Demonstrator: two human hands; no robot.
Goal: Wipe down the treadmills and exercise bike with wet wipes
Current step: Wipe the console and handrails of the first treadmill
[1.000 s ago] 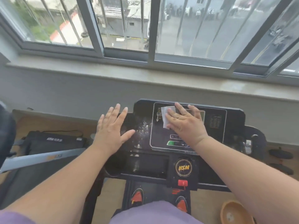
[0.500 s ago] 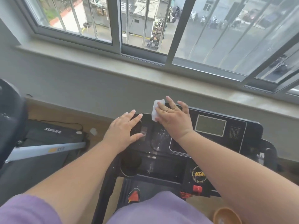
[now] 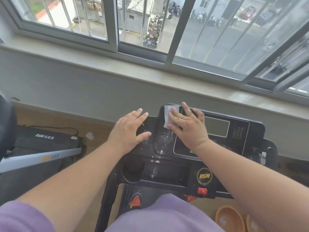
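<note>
A black treadmill console (image 3: 237,131) with a grey display and an HSM badge stands in front of me under the window. My right hand (image 3: 187,126) lies flat with straight fingers on a white wet wipe (image 3: 167,117), pressing it onto the console's upper left corner. Wet droplets (image 3: 164,139) shine on the panel just below the wipe. My left hand (image 3: 128,131) rests flat and open on the console's left end, beside the wipe and apart from it. A second treadmill (image 3: 43,143), folded low, lies on the floor at the left.
A grey window sill (image 3: 150,79) and wall run close behind the console. A dark round cup holder (image 3: 133,168) and a red safety key (image 3: 202,190) sit on the console's lower part. Orange bowls (image 3: 229,218) stand on the wooden floor at the lower right.
My right hand has slid the wipe from the display area leftward to the console's upper left corner. My left hand stayed on the left end. The camera tilted up and left.
</note>
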